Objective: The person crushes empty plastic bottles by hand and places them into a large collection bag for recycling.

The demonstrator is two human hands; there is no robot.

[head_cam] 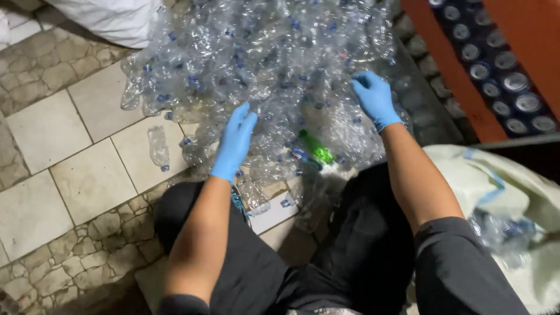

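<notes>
Both my hands are gloved in blue and reach into a pile of crushed clear plastic bottles [262, 64] heaped on the tiled floor [70, 134] in front of my knees. My left hand [234, 142] lies flat on the near edge of the pile, fingers straight and together, pointing up and away from me; it is released, gripping nothing. My right hand [374, 99] rests further in on the pile's right side, fingers spread and slightly curled over the bottles; I cannot tell whether it has hold of one.

The pile has no single axis; the bottles lie every way. A green bottle [315, 148] lies between my hands, long axis slanting from upper left to lower right. One clear bottle [158, 147] lies apart on the tiles to the left, long axis near vertical in view.

The pile's far side is cut off by the top edge, and single bottles within it are hard to separate. A white sack [116, 20] borders it at upper left. Another sack [513, 198] with bottles lies by my right leg. Open tiles lie to the left.
</notes>
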